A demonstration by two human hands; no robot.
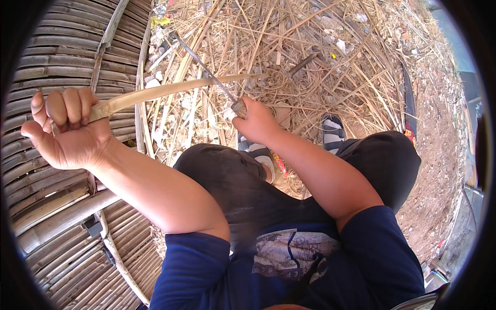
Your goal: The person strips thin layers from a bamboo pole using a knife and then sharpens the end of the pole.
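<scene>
My left hand [75,126], raised at the left beside the bamboo slats, has its fingers curled over the thick end of a bamboo strip [150,92]. The pale strip reaches out to the right and tapers toward its far tip. In front of my knees, my right hand [257,121] is closed round the short wooden handle [238,108] of a long knife. Its narrow dark blade [199,63] slants up and left, crossing the strip past its middle. Whether blade and strip touch, I cannot tell.
Bamboo slats [62,72] rise close on my left. Split bamboo pieces and shavings [289,51] litter the ground ahead. A short dark stick [304,64] lies among them. My sandalled feet [333,132] stand below my bent knees. Bare soil [434,170] stretches to the right.
</scene>
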